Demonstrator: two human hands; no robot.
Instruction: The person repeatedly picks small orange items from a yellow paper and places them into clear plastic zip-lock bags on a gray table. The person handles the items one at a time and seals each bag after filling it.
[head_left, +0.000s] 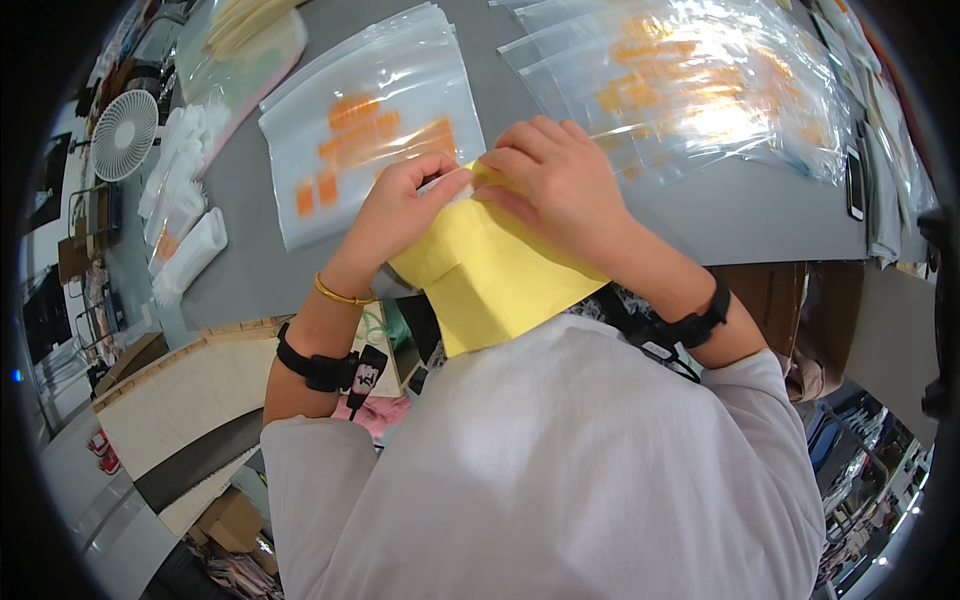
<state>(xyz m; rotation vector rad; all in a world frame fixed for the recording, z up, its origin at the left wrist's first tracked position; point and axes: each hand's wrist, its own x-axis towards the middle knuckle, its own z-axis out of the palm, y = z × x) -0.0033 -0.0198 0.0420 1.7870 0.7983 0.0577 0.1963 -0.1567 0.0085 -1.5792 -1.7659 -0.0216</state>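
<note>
A folded yellow sheet (500, 285), cloth or paper, hangs between my hands at the table's near edge, its lower part close to my shirt. My left hand (398, 210) pinches its upper edge with thumb and fingers closed. Beside it, my right hand (560, 190) grips the same edge, fingers bent over the top. A small white piece (455, 186) shows between the fingertips; I cannot make out what it is. Just beyond my hands lies a stack of clear plastic bags (375, 75) with orange print.
More clear bags (690, 90) with orange print are fanned out on the grey table (790, 222) at the far right, with a dark phone (855, 185) beside them. Leftward are bundled plastic bags (190, 255), cream sheets (245, 25) and a white fan (124, 135). Below the table's right edge sits a cardboard box (765, 300).
</note>
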